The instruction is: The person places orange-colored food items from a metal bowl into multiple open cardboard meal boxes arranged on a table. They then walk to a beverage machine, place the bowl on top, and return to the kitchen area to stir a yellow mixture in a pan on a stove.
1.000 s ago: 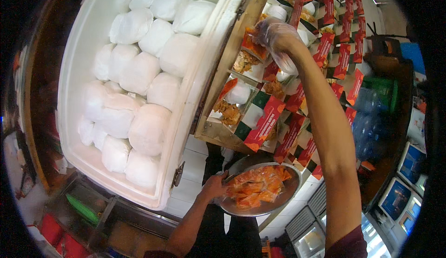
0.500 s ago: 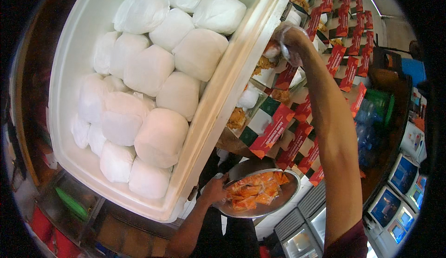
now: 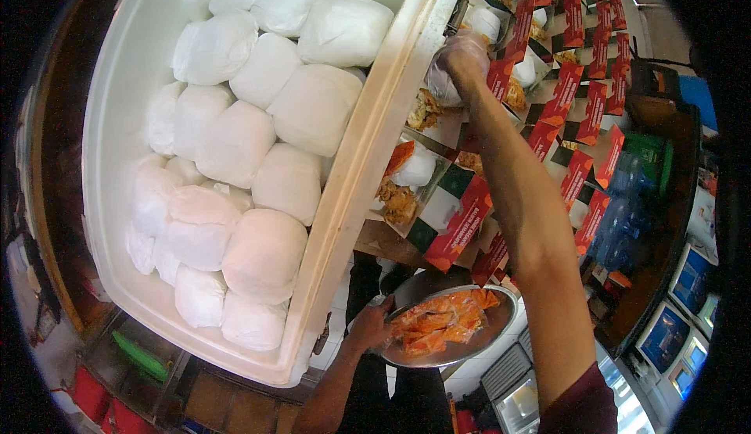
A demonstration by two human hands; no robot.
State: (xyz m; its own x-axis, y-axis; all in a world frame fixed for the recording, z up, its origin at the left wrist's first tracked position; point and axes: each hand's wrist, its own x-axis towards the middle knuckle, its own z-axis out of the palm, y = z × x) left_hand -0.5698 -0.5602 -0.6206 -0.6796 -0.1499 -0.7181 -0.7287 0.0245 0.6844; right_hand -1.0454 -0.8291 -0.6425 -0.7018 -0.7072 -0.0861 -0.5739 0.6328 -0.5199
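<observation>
Right hand [image 3: 460,65] moved left, red box flaps [image 3: 460,224] with white lettering [image 3: 469,227]

A: Any legible print?
B: Yes. Red meal-box flap [image 3: 460,227], just right of frame centre: two lines of white capitals, running up to the right.
A: Rest of the boxes?
B: Farther red flaps [image 3: 561,95], upper right: white lettering too, too small to read.
A: Blue-faced panels [image 3: 663,331], lower right?
B: Can't make out any text there.
</observation>
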